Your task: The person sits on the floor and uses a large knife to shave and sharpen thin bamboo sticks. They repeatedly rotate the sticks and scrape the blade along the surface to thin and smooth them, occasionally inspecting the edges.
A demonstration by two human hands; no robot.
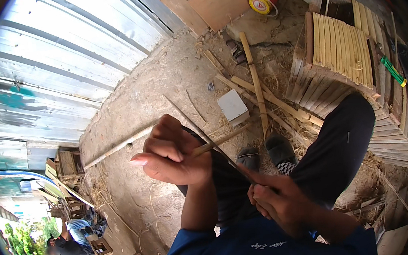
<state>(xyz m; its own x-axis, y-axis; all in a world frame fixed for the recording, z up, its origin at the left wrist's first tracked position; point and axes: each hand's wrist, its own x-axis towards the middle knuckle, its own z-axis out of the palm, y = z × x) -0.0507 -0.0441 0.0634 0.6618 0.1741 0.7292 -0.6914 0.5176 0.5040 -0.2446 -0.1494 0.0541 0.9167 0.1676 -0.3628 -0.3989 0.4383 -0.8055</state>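
My left hand is closed on a short bamboo stick, its fingers curled and its thumb pointing out to the left. The stick juts to the right from my palm, above my lap. In my right hand is the handle of a knife, mostly covered by my fingers. Its long, narrow, dark blade slants up and left, crossing the stick just beside my left hand. Whether the edge bites into the stick I cannot tell.
A white box sits on the floor beyond my feet, beside long bamboo strips. Stacked wooden slats stand at right with a green-handled tool on them. A red-and-yellow bucket is at the back. Another person sits far left.
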